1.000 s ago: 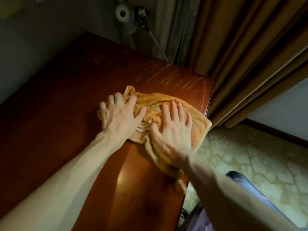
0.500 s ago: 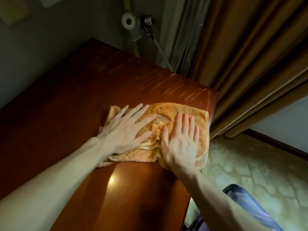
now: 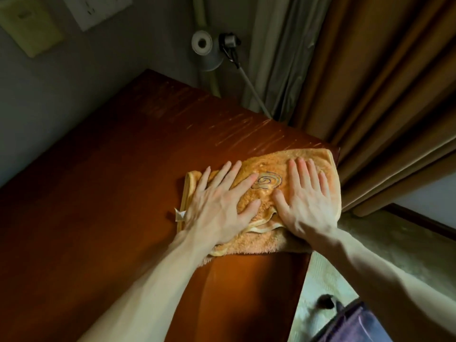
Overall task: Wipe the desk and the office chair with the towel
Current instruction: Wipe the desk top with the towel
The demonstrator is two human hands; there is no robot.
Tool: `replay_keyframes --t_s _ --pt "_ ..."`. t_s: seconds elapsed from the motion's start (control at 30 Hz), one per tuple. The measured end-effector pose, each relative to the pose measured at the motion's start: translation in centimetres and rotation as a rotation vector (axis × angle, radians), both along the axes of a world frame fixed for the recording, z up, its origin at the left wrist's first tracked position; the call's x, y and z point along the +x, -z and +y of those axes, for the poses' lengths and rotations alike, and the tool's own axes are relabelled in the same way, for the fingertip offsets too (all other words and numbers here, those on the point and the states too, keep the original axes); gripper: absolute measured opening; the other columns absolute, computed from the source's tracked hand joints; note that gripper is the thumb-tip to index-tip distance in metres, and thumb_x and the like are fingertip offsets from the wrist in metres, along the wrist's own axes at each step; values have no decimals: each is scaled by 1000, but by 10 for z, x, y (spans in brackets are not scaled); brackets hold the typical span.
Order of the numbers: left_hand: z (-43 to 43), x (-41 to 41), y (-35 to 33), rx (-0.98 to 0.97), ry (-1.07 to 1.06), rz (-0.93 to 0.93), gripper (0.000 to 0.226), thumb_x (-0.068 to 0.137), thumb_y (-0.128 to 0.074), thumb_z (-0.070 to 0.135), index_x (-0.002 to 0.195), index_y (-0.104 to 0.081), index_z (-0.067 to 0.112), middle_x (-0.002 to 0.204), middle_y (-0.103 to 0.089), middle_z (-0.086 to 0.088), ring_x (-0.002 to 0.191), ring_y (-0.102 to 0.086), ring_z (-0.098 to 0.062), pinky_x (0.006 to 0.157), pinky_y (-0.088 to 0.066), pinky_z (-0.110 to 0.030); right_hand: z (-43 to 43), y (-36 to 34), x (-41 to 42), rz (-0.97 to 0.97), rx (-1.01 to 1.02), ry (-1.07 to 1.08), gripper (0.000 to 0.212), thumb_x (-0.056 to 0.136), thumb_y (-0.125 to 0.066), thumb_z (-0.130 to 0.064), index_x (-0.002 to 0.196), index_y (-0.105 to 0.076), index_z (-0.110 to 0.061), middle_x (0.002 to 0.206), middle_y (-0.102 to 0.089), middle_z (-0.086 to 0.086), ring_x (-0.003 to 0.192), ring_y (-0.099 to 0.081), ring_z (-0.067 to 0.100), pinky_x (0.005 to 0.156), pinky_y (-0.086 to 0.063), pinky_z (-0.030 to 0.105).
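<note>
Both hands lie flat, fingers straight and spread: left hand and right hand press the folded orange towel onto the table, side by side.

Fluffy terry towel, glossy wooden desk

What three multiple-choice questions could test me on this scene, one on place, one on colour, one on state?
1. Where does the towel lie on the desk? A: right edge. B: left edge. C: centre.
2. What colour is the towel? A: blue. B: orange. C: white.
3. How do the left hand and right hand lie? A: gripping the towel. B: flat on it. C: lifted off.
Key: 1A, its side meets the desk's right edge; 2B, orange pile; 3B, straight fingers press it.
</note>
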State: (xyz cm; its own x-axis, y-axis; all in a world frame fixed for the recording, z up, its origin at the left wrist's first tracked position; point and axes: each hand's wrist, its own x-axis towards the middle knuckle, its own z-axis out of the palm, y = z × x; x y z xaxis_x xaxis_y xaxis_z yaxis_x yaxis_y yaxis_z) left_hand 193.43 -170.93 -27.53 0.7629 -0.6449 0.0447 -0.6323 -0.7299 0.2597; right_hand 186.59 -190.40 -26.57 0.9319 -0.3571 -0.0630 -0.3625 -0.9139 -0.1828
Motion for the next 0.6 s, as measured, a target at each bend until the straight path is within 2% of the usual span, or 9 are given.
replay_keyframes --t_s 0.1,0.27,0.43,0.6 --pt "5 4 3 -9 1 -21 65 101 -22 69 161 -20 44 172 -17 3 159 -8 -11 129 -5 -48 -2 3 14 12 -11 -79 85 97 -16 -61 166 -1 -14 174 4 9 160 12 23 129 7 44" --pt "40 33 0 85 -78 -39 71 99 -15 74 163 -13 44 173 -12 1 160 -7 -14 128 -9 -51 14 4 48 -3 -20 -211 87 96 -16 -62 166 -1 -13 174 2 10 160 13 24 129 8 44" --pt "95 68 -5 159 -199 -48 72 99 -11 75 163 -12 44 173 -13 0 160 -9 -17 129 -10 -48 65 4 109 -39 -41 -351 86 99 -20 -62 165 -11 -9 173 -8 14 160 2 30 130 1 49" --pt "151 112 -11 178 -295 -24 75 94 -5 77 163 -7 46 173 -9 2 160 -5 -15 129 -8 -46 123 5 172 -71 -14 -412 87 96 -19 -63 165 -12 -12 173 -9 13 160 1 29 130 2 47"
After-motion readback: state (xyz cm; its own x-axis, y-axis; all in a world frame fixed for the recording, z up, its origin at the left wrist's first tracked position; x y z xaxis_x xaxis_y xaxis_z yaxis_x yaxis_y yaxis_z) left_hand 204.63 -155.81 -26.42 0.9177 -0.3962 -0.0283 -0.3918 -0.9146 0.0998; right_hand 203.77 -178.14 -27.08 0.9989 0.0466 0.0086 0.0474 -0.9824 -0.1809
